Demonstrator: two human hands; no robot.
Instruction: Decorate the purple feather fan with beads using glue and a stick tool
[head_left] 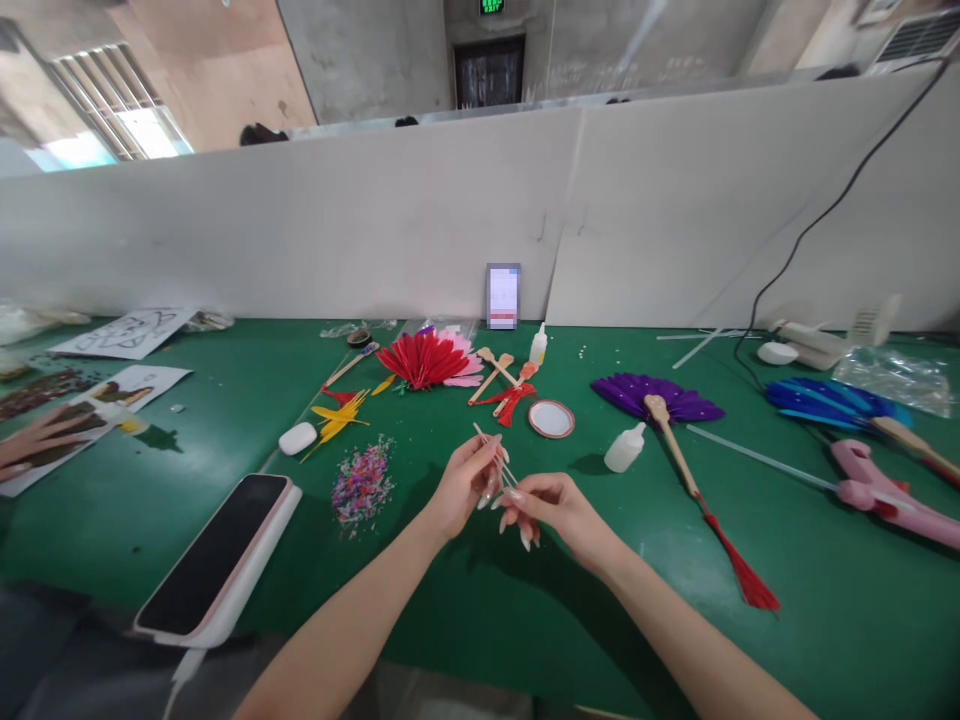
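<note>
Several thin pale sticks (480, 433) slant between my hands above the green table; their exact kind is too small to make out. My left hand (466, 478) pinches them near the upper end. At the lower end, the thumb and fingers of my right hand (559, 508) close on them too. Left of my hands lies a heap of multicoloured small bits (362, 485). Beyond them are a round white lid with a reddish rim (551, 419) and a white squeeze bottle (625, 449). A purple fan with a red tassel (660, 398) rests to the right.
A phone on a white power bank (217, 560) lies front left. Red folded petals (424, 358), yellow pieces (335, 420) and wooden handles (491, 378) spread behind. A pink glue gun (892, 500) and blue fan (836, 402) sit right. Another person's hand (41, 440) is far left.
</note>
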